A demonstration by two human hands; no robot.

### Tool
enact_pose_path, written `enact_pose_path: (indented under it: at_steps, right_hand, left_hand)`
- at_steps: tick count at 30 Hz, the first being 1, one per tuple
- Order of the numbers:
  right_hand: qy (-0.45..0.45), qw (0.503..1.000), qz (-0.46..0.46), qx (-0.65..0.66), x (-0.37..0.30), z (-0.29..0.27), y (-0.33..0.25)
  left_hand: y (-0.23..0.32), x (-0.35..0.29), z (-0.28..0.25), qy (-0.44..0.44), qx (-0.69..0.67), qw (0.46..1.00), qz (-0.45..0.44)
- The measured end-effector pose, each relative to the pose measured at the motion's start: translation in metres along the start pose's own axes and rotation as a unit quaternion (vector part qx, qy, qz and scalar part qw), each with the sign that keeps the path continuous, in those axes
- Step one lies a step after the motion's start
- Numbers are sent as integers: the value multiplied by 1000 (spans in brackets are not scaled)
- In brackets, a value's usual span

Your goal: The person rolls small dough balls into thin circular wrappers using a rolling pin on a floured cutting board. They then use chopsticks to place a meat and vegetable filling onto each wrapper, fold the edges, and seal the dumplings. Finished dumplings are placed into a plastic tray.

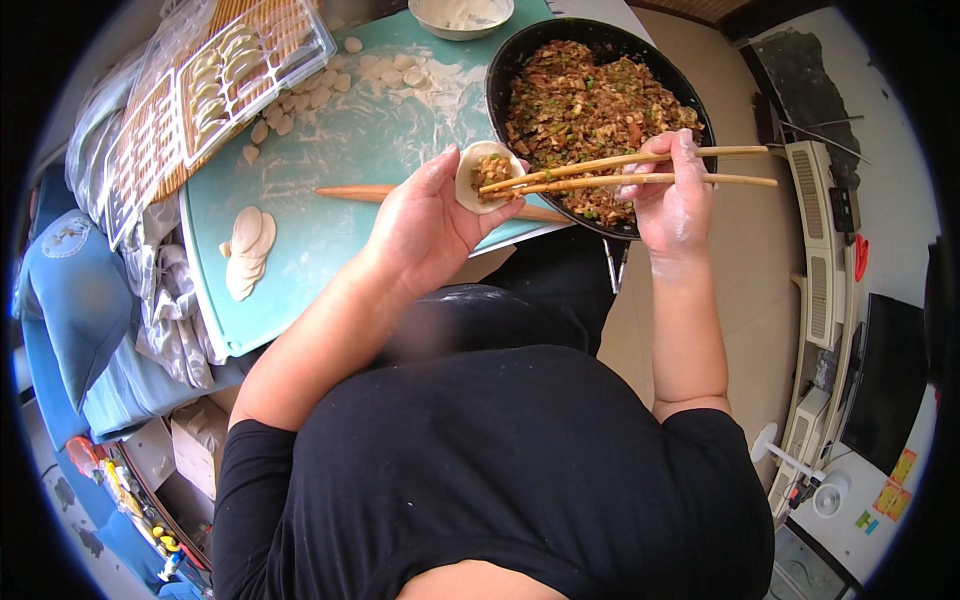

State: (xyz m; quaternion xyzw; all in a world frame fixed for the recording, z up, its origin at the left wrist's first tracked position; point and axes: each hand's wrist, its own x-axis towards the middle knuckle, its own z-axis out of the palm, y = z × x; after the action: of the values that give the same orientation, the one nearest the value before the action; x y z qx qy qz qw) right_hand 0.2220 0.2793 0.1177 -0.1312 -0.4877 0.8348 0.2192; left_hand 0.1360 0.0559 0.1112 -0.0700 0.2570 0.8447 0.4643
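A round dumpling wrapper (467,192) lies in my left hand (423,218), its fingers curled under and around the edge. On the wrapper sits a small heap of chopped filling (492,168). My right hand (677,205) is closed on a pair of long wooden chopsticks (590,166), whose tips touch that filling. Beneath the chopsticks stands a black pan (497,75) full of the same brown and green filling (590,95). Behind my left hand, a tapered wooden rolling pin (350,192) rests on the floured green mat (330,270).
Several rolled wrappers (248,255) overlap at the mat's left. Small dough pieces (300,98) are scattered farther back, near a bowl of flour (460,14). At the far left, a clear compartment tray (250,65) holds several shaped dumplings. The pan's handle (614,265) juts toward me past the table edge.
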Motion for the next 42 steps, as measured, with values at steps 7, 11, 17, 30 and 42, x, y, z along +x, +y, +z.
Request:
enact_pose_path:
  at_steps: [7,11,17,30,42]
  right_hand:
    - [1,1000,5,7,6,-3,4]
    - [-7,1000,-13,21,3,3,-6]
    - [41,999,-1,6,1,4,5]
    - [23,1000,-14,3,1,14,1]
    - [-35,998,-8,-57,12,13,-10]
  left_hand:
    - [0,-4,6,-11,6,1000,-9]
    - [1,-4,5,-6,5,1000,-6]
    - [0,-3,5,-15,-11,1000,-3]
    - [0,-5,0,-3,40,999,36]
    - [4,-11,5,-14,13,1000,-5]
